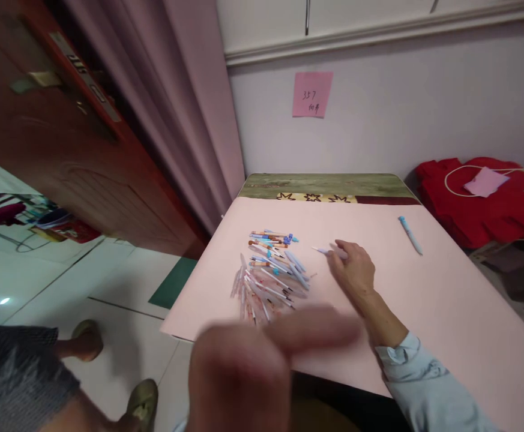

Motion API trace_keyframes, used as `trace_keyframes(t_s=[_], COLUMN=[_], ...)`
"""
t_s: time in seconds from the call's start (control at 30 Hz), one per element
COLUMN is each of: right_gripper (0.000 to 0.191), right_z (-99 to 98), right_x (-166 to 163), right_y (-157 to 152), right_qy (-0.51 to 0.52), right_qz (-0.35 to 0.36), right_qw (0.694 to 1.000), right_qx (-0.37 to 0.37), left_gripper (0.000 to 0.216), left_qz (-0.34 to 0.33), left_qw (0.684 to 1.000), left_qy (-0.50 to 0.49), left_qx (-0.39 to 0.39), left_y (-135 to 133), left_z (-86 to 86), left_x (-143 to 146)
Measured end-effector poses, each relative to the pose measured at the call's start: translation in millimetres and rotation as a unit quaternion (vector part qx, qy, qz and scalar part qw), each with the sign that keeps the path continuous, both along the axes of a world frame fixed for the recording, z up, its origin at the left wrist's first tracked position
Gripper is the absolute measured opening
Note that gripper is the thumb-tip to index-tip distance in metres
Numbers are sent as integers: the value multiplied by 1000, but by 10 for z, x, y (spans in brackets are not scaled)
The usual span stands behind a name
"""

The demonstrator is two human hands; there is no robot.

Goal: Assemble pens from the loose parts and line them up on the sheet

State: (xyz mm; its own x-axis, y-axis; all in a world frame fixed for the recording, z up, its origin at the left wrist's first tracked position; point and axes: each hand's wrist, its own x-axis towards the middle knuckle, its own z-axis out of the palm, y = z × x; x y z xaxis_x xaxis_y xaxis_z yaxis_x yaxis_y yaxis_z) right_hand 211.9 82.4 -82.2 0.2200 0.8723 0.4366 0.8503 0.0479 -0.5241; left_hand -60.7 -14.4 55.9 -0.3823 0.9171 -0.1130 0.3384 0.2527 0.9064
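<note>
My right hand [354, 270] rests low over the pink-covered tabletop [356, 222], its thumb and fingers closed round a pale pen [322, 250] whose narrow end points left. Close to the camera, my left hand [252, 372] is a large blur. One finger of it stretches right and another looks bent; whether it holds anything cannot be made out. Left of my right hand lies a loose pile of pen parts [271, 288]: clear barrels, thin white refills with dark tips, and blue and brown pieces. A light blue pen [410, 235] lies alone on the right.
A green patterned strip [325, 183] shows along the table's back edge, by the wall with a pink note [312, 95]. Red cloth [491, 204] with a white cord sits right. A purple curtain [189, 90] and wooden door [86, 150] stand left; another person's legs [77, 372] are lower left.
</note>
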Motion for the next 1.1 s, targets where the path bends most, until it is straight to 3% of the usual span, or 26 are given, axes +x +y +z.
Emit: trace_keyframes(t_s=[0.13, 0.2, 0.33, 0.47, 0.57, 0.63, 0.8, 0.97, 1.1], right_gripper=[23, 22, 29, 41, 43, 41, 37, 25, 21], right_z=[28, 66, 162, 180, 125, 100, 196, 338, 388], right_x=[-44, -75, -77, 62, 170, 183, -103, -722, -1140], right_y=[-17, -42, -80, -42, 18, 56, 165, 322, 437], right_qy=[36, 49, 91, 248, 335, 347, 292, 160, 67], right_qz=[10, 19, 13, -58, -108, -95, 13, 134, 172], right_qw=[999, 999, 995, 961, 930, 930, 956, 974, 973], right_qx=[18, 13, 38, 103, 108, 81, -16, -91, -141], left_gripper=[20, 21, 37, 27, 46, 49, 46, 39, 38], left_qz=[-6, -18, 3, 38, 40, 33, 15, 15, 12], left_qw=[975, 970, 987, 987, 984, 982, 975, 976, 978], left_qy=[-97, -103, -55, -67, -55, -50, -40, -44, -26], left_qx=[200, 217, 153, 142, 165, 178, 217, 213, 206], left_y=[28, 108, 356, 655, 839, 899, 872, 837, 825], left_z=[74, -15, -459, -936, -1175, -1288, -1458, -1522, -1529], left_x=[-47, -180, -626, -1012, -1095, -1064, -969, -1025, -1049])
